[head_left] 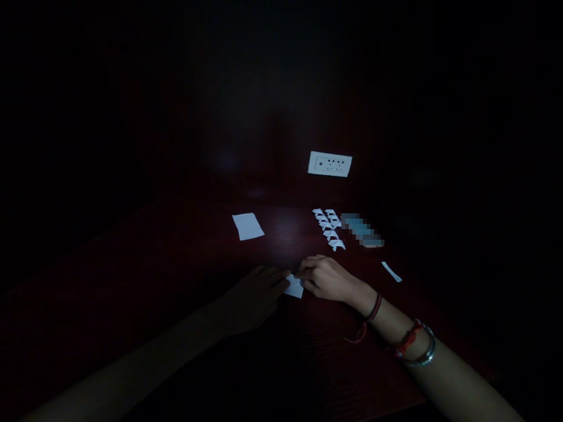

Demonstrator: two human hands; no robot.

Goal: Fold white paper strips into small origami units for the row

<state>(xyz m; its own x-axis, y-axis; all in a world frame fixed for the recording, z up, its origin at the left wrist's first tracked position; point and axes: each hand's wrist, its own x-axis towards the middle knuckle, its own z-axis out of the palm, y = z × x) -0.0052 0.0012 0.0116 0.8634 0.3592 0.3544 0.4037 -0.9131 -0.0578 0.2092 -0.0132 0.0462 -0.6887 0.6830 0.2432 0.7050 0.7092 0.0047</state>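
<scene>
A small folded piece of white paper (294,289) lies on the dark red table between my two hands. My left hand (257,296), in shadow, has its fingertips on the paper's left edge. From the right, my right hand (329,278) has its fingers curled and pinching at the paper's upper right edge. The hands cover part of the sheet, so its full shape is hidden. Beyond them, several folded white paper pieces (330,233) stand in two rows. Farther left rests a flat stack of white paper sheets (248,227).
A phone (363,230), blurred out, lies right of the folded pieces. Nearer on the right is a narrow white paper strip (391,272). A white wall socket (329,164) is set in the dark wall behind the table (185,258). Most surroundings are too dark to make out.
</scene>
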